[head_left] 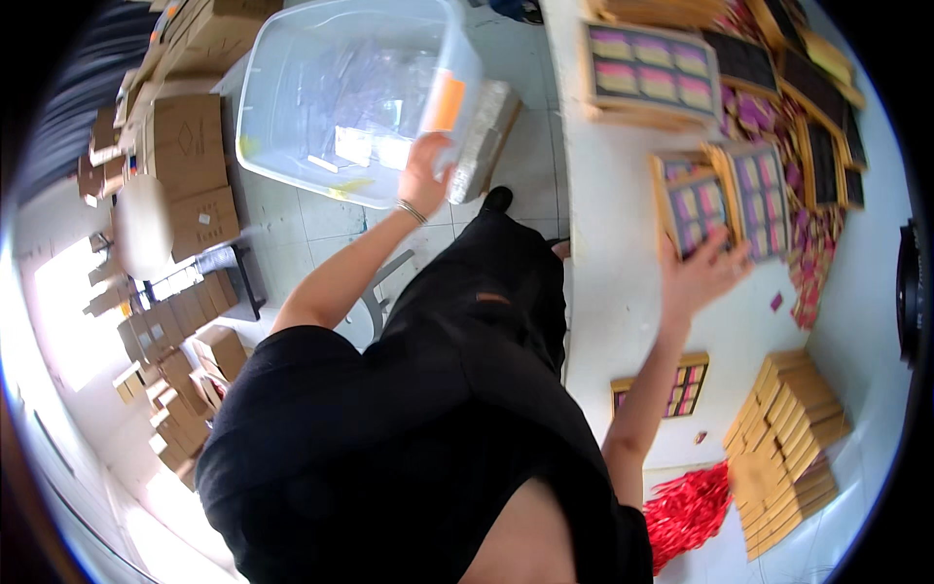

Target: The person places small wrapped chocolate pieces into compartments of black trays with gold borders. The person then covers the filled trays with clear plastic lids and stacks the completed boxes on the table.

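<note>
A large clear plastic bin (268, 161) with an orange label is at the upper left, with shiny clear pieces lying inside. My left hand (426, 173) is at the bin's near right corner, over the rim. Its fingers are loosely bent and apart, and nothing shows in them. Over the white table, my right hand (702, 277) has its fingers spread. It is at the near edge of two wood-edged trays, a left tray (693, 209) and a right tray (759, 200), which overlap and hold pink, yellow and purple pieces. Whether the fingertips touch them I cannot tell.
A stack of similar trays (650, 73) stands farther along the white table (608, 282). Dark trays (822, 161) and loose pink-purple pieces line its right side. Nearer are another tray (691, 384), red shredded foil (686, 511) and stacked wooden frames (783, 428). Cardboard boxes (185, 146) pile up at left.
</note>
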The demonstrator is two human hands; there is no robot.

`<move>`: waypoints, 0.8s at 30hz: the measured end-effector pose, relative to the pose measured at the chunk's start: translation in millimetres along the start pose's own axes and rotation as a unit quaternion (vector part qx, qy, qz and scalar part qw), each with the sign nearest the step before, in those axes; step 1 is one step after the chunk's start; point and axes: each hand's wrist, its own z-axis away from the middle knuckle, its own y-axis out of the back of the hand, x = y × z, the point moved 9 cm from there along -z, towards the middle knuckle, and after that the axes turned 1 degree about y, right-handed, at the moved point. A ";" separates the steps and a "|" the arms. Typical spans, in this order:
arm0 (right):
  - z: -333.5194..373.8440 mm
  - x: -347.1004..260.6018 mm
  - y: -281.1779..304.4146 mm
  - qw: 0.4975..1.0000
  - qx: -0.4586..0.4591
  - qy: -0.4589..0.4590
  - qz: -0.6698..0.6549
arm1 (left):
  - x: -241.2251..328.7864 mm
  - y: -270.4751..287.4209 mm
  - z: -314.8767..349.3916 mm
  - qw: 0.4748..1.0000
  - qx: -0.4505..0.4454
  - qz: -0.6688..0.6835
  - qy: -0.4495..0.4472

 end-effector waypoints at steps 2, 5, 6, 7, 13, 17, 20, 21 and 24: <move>-1.7 -2.9 -4.6 0.999 -0.012 0.027 0.030 | -177.2 29.5 19.1 0.954 0.071 -0.154 0.246; 0.8 -2.7 -1.0 0.998 -0.059 0.017 0.031 | -328.1 24.6 34.0 0.833 -0.091 -0.182 0.515; 0.6 -12.8 10.0 0.998 -0.053 0.032 0.027 | -347.1 10.0 27.2 0.850 -0.152 -0.236 0.446; -0.5 -21.8 16.3 0.998 -0.043 0.041 0.023 | -362.7 -6.7 15.4 0.860 -0.209 -0.288 0.365; 21.5 -135.8 31.1 0.982 -0.151 0.102 0.049 | -344.5 -123.7 -20.5 0.788 -0.491 -0.356 -0.103; 34.2 -183.8 12.8 0.977 -0.197 0.084 0.004 | -349.2 -143.5 10.6 0.786 -0.530 -0.317 -0.025; 34.3 -202.3 9.3 0.973 -0.219 0.063 -0.044 | -357.0 -146.3 6.9 0.778 -0.544 -0.313 -0.021; 35.4 -205.3 9.4 0.974 -0.214 0.055 -0.057 | -359.3 -142.2 1.1 0.777 -0.548 -0.308 -0.036; 51.4 -206.1 19.6 0.963 -0.212 -0.055 -0.155 | -377.5 -103.0 -29.6 0.869 -0.479 -0.128 0.000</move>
